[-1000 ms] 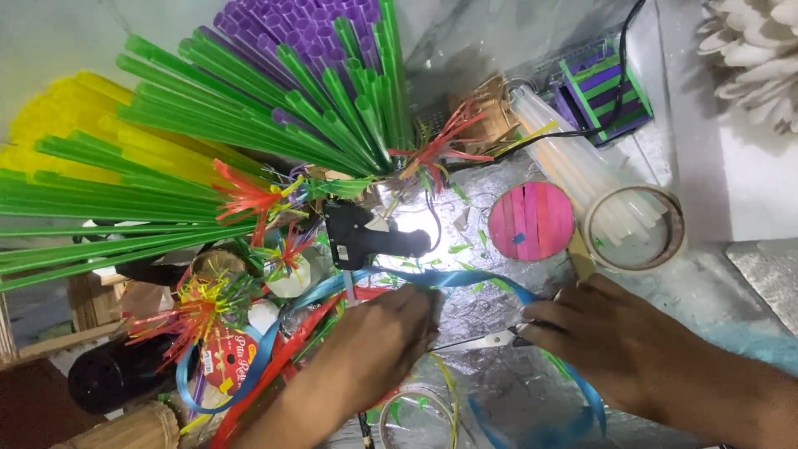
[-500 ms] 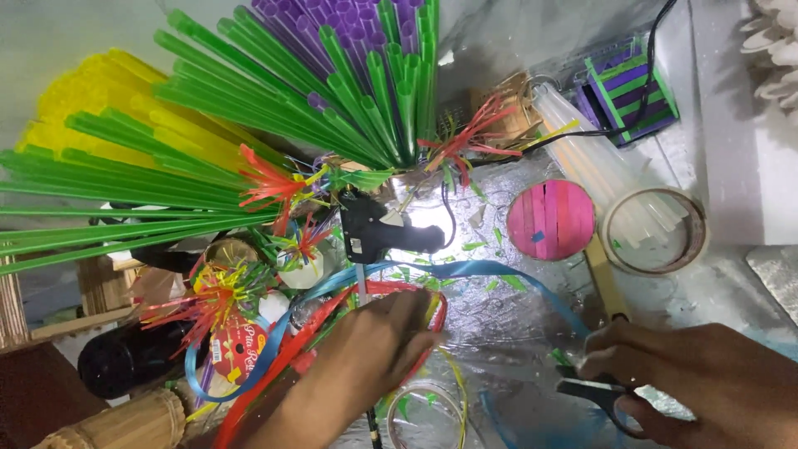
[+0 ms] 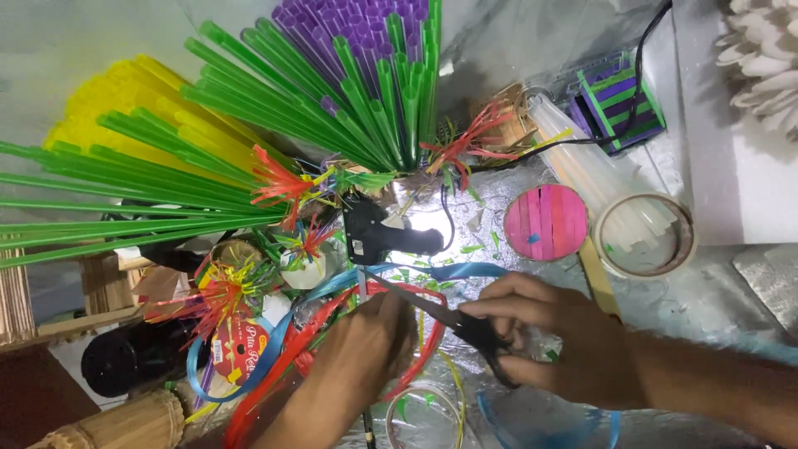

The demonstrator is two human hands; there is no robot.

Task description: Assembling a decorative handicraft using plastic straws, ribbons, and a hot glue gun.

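- Head view: our right hand (image 3: 565, 341) grips black-handled metal scissors (image 3: 453, 320), blades pointing left.
- Our left hand (image 3: 366, 345), fingers closed, pinches a shiny red plastic ribbon (image 3: 287, 357) near centre.
- A black glue gun (image 3: 378, 235) lies just beyond.

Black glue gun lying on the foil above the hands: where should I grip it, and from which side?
Grip the black glue gun by its thick handle, the part lying toward the right, coming from above. It lies flat on the silver foil sheet, so the handle's sides look open; the nozzle end points into the green straws, leaving probably little room there.
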